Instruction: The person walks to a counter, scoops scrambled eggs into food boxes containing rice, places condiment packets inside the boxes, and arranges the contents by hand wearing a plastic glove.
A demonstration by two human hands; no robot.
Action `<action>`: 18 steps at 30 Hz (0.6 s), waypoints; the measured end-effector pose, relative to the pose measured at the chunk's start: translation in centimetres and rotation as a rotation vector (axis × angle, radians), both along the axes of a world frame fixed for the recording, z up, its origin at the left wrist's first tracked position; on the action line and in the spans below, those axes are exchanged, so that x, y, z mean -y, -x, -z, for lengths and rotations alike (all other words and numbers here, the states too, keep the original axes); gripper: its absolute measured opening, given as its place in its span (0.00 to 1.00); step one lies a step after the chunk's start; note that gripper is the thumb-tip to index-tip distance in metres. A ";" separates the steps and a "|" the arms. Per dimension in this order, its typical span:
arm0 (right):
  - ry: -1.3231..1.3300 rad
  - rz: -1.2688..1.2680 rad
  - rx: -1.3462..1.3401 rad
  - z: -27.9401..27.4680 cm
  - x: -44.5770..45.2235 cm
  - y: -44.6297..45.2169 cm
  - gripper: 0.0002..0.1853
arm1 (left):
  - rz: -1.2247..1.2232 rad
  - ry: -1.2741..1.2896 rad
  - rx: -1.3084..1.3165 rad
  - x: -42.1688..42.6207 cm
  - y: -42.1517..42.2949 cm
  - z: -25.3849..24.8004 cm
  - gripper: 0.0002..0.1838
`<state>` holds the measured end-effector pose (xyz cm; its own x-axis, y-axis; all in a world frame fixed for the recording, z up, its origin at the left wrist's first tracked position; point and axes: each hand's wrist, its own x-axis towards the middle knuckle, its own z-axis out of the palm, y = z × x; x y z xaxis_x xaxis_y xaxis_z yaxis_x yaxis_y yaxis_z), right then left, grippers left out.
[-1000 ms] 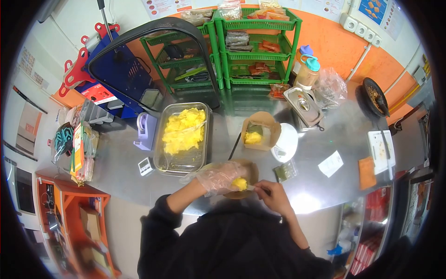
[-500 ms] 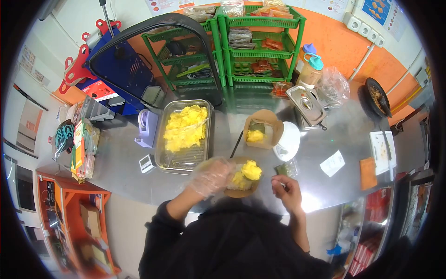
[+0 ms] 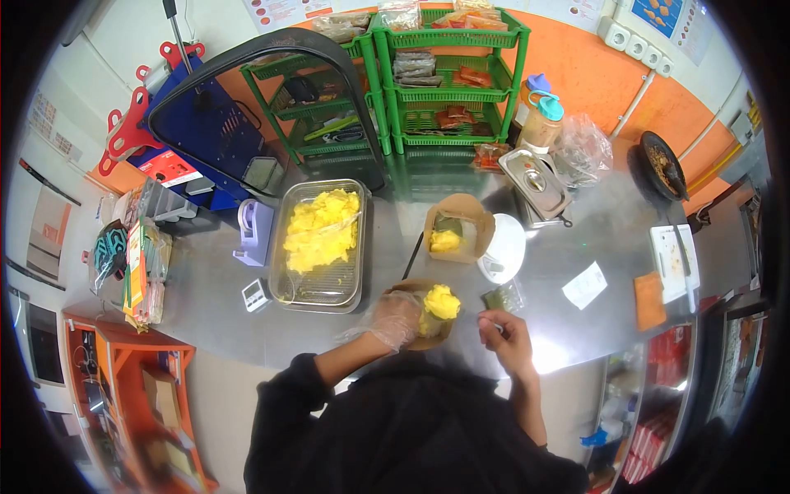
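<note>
My left hand (image 3: 393, 319), in a clear plastic glove, is at the left side of the nearer brown paper box (image 3: 442, 337). Its fingers curl down beside the food and their tips are hidden. A mound of yellow food like scrambled egg (image 3: 441, 302) sits in that box. My bare right hand (image 3: 506, 336) hovers right of the box, thumb and finger pinched together; whatever is between them is too small to make out. Just beyond it lies a clear packet with green contents (image 3: 503, 297). A second paper box (image 3: 472, 206) with yellow food stands farther back.
A metal tray (image 3: 319, 298) of yellow food stands left of the boxes. A white lid (image 3: 505, 247), a lidded steel container (image 3: 536, 183), a receipt (image 3: 585, 285) and a cutting board with a knife (image 3: 669, 251) lie right. Green racks (image 3: 448, 95) rise behind.
My left hand has moved slightly right and down, closer against the yellow food in the nearer box. My right hand stays almost in place, still pinched. The view has shifted slightly.
</note>
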<state>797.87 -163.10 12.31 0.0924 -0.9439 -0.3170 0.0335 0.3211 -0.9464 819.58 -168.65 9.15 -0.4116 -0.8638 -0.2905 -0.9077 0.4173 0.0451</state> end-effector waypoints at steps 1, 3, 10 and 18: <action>-0.006 -0.006 -0.003 -0.1 0.0 0.0 0.09 | -0.059 -0.071 0.007 0.2 0.2 -0.8 0.13; 0.004 -0.007 -0.005 0.1 0.1 0.0 0.09 | -0.061 -0.086 0.016 0.3 0.3 -1.0 0.13; 0.004 -0.005 -0.009 -0.1 0.1 -0.1 0.10 | -0.051 0.072 0.022 -0.3 0.4 -0.2 0.10; -0.009 -0.017 -0.005 0.0 0.3 -0.1 0.09 | -0.055 -0.010 -0.103 -0.5 -0.5 2.5 0.11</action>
